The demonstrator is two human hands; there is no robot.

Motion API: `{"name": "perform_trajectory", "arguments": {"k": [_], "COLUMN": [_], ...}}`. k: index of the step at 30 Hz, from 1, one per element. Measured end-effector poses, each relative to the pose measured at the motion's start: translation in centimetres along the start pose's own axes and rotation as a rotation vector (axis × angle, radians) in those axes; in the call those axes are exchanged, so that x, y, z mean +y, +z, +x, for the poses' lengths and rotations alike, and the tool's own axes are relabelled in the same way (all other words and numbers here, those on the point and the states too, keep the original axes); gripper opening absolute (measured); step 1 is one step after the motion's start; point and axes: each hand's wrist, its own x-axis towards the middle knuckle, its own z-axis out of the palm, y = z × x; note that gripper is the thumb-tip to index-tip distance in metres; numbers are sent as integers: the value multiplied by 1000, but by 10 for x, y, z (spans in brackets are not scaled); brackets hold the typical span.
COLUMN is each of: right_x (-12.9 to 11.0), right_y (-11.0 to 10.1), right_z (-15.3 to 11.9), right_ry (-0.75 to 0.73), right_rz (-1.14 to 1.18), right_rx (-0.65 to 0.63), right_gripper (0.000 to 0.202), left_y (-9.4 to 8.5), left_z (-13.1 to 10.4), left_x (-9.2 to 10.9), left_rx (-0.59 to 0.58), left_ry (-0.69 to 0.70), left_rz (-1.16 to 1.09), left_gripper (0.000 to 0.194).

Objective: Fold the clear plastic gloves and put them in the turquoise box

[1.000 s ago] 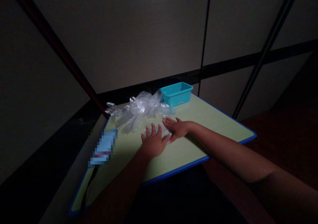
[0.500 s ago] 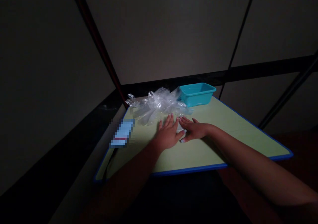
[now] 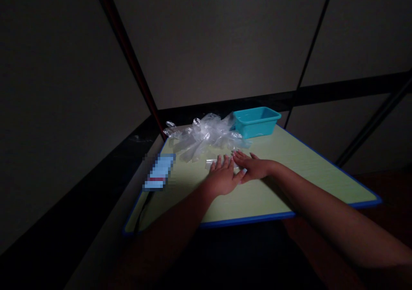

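Note:
My left hand [image 3: 222,178] lies palm down with its fingers spread, on a clear plastic bag [image 3: 210,163] flattened on the table. Most of that bag is hidden beneath the hands; its left end shows past my left fingertips. My right hand [image 3: 254,168] also rests flat, fingers stretched out to the left, its thumb side close against my left thumb. Just beyond both hands spreads a loose heap of crumpled clear plastic bags [image 3: 204,136].
A turquoise plastic basket [image 3: 257,129] stands at the table's back right, touching the heap. On the left edge lies a pixelated flat, phone-like object [image 3: 159,172]. The pale green table [image 3: 309,178] has a blue rim. Dark panelled walls rise behind and to the left.
My left hand has slid slightly towards me and to the right, uncovering the left end of the flattened bag. My right hand stays almost in place.

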Motion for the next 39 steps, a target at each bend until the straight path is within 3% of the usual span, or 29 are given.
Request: {"name": "perform_trajectory", "arguments": {"k": [14, 17, 19, 22, 26, 29, 39], "right_x": [-2, -3, -4, -4, -2, -1, -1], "right_y": [-1, -2, -2, -3, -2, -2, -1], "right_z": [-1, -2, -3, -3, 0, 1, 1], "right_ry": [-6, -14, -14, -17, -23, -39, -29], "right_rz": [-1, 2, 10, 17, 14, 11, 9], "right_rx": [11, 15, 14, 17, 17, 12, 5], "right_gripper": [119, 119, 119, 119, 119, 118, 118], "left_y": [0, -2, -6, -9, -7, -3, 2], "left_z": [-7, -7, -7, -6, -4, -1, 2], "left_x": [-2, -4, -7, -10, -6, -1, -6], "left_rx": [31, 88, 176, 259, 186, 144, 5], "left_ry": [-255, -311, -305, -168, 67, 132, -62], "left_rz": [79, 104, 135, 153, 128, 95, 108], "left_gripper": [77, 80, 79, 75, 70, 70, 76]}}
